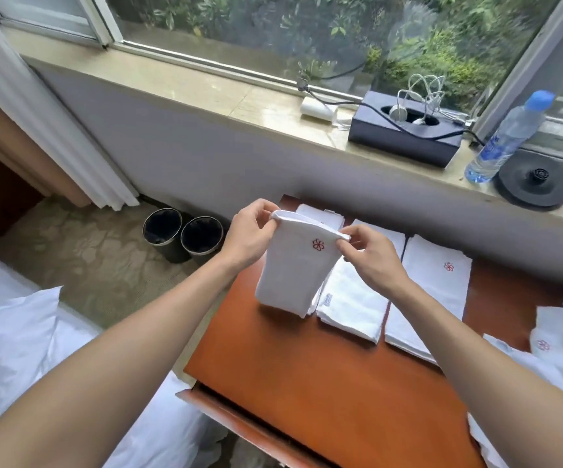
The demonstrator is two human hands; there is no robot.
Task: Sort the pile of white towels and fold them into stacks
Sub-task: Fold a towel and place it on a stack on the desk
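At the near right edge of the orange-brown wooden bench [307,383], a rumpled pile of white towels [560,352] waits unsorted. Farther in, the left hand [249,236] and right hand [368,255] pinch the top corners of a folded white towel with a red flower emblem [293,275], held above the bench. Beyond lie folded white towel stacks [432,292]. The task seems roughly midway.

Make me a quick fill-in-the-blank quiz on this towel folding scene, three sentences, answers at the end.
1. The folded white towel pinched at its top edge by the left hand and the right hand bears a flower emblem coloured ____.
2. On the floor by the wall stand ____ round black waste bins.
3. The clear plastic water bottle on the stone windowsill has a cap coloured ____.

Missing words: red; two; blue.
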